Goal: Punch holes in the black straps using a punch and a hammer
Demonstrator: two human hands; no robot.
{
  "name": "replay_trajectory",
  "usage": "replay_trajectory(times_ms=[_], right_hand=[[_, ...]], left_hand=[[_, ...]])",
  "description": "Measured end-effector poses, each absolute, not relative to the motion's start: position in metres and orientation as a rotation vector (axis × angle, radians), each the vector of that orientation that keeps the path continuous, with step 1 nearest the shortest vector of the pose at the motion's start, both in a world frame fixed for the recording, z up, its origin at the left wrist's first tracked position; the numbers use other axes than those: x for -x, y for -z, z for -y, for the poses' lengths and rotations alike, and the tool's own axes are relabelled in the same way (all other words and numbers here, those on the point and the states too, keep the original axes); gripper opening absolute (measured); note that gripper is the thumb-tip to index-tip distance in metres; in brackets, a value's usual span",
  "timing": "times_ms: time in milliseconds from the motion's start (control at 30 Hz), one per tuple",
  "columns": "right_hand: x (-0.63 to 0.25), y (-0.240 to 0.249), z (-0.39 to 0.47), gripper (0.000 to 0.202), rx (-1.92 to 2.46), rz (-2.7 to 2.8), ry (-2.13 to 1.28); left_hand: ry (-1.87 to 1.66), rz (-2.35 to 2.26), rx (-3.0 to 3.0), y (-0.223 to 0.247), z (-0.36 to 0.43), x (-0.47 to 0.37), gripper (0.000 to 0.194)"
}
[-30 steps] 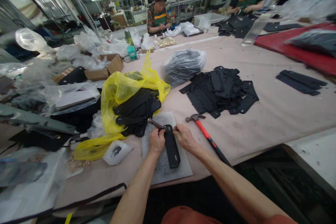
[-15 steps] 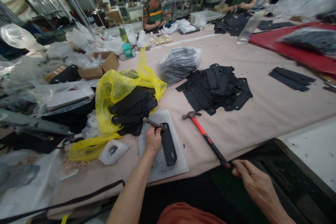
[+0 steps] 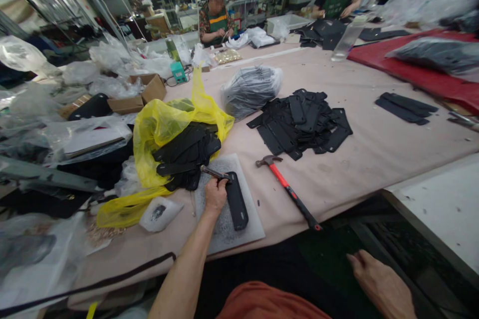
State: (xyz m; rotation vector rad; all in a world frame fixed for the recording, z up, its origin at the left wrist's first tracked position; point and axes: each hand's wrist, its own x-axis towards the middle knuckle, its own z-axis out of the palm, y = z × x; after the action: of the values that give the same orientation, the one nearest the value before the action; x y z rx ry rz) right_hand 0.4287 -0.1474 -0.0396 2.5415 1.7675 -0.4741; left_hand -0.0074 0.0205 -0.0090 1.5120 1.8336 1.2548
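Note:
My left hand (image 3: 216, 196) is closed around a metal punch (image 3: 214, 173), a short rod slanting across the upper end of a black strip-shaped piece (image 3: 237, 202). That piece has slots near its ends and lies on a white, dark-speckled board (image 3: 255, 227). To the right of the board a claw hammer (image 3: 286, 187) with a red and black handle rests on the table, its handle end at the table edge. My right hand (image 3: 381, 279) is off the hammer, below the table edge at the lower right, its fingers curled with nothing seen in them.
A yellow bag (image 3: 149, 132) spills black pieces beside the board. Another pile of black pieces (image 3: 303, 122) lies beyond the hammer, near a filled clear bag (image 3: 252, 89). A small white packet (image 3: 160, 214) sits left of the board. Two people (image 3: 217, 15) work across the table.
My right hand has left the end of the hammer's handle and moved down and right. My left hand still holds the punch on the black piece. The view has shifted slightly.

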Motion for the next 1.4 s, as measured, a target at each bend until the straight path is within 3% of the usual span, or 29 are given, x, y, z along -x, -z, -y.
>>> replay_trajectory(times_ms=[167, 233, 367, 467, 633, 900, 1167, 1400], right_hand=[[-0.396, 0.016, 0.126, 0.015, -2.393, -1.881, 0.363], [-0.389, 0.004, 0.121, 0.014, -2.36, -1.937, 0.618], [-0.353, -0.029, 0.113, 0.03, -2.23, -2.203, 1.152], [-0.298, -0.047, 0.1, 0.033, -2.062, -2.676, 0.984], [-0.21, -0.039, 0.072, 0.065, -1.55, -2.908, 0.689], [-0.164, -0.014, 0.004, 0.061, -1.566, -2.899, 0.541], [-0.148, -0.009, -0.049, 0.072, -1.627, -2.907, 0.752], [-0.153, 0.0, -0.028, 0.052, -1.759, -2.91, 0.861]], left_hand=[[-1.255, -1.839, -1.491, 0.007, -0.019, 0.006, 0.021], [-1.25, -1.833, -1.484, 0.006, -0.019, 0.006, 0.02], [-1.226, -1.837, -1.488, 0.006, -0.02, 0.007, 0.021], [-1.224, -1.845, -1.482, 0.006, -0.02, 0.007, 0.021], [-1.244, -1.821, -1.472, 0.006, -0.018, 0.007, 0.02], [-1.426, -1.877, -1.506, 0.01, -0.013, 0.009, 0.023], [-1.343, -1.831, -1.492, 0.01, -0.015, 0.012, 0.02], [-1.305, -1.775, -1.43, 0.009, -0.02, 0.012, 0.02]])
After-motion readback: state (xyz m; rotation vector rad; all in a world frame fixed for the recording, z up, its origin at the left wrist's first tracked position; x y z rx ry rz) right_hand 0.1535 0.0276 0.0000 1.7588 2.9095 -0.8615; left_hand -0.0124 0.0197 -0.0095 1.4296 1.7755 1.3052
